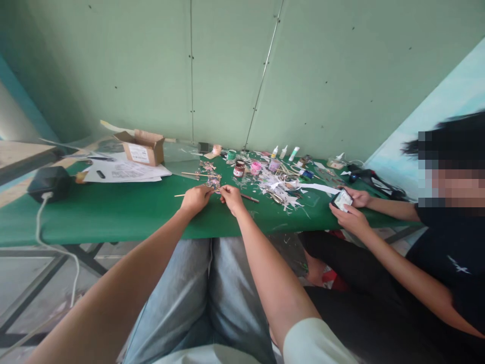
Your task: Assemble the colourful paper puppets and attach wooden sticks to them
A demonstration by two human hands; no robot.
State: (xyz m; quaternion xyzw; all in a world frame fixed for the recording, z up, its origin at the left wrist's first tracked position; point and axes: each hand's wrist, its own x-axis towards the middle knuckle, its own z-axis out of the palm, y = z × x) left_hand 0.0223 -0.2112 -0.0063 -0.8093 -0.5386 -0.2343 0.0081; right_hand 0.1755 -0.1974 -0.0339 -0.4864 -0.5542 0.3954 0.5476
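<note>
Close together over the green table [125,207], my two hands meet fingertip to fingertip. My left hand [195,199] is closed, its fingers pinched around something too small to make out. My right hand [232,197] is closed in a pinch just beside it, and what it holds is hidden. A thin wooden stick [179,195] pokes out to the left of my left hand. To the right of my right hand lies a dark, slim rod like a brush handle [250,199]. Small patterned cut-out pieces [208,167] and more wooden sticks [193,175] lie just behind my fingers.
A dark red jar [239,169], a pink pot [255,167] and paper scraps [282,188] cover the right middle. An open cardboard box [142,148] sits on papers [109,171]. A black adapter [49,183] stands left. At right, another person holds a phone [343,200].
</note>
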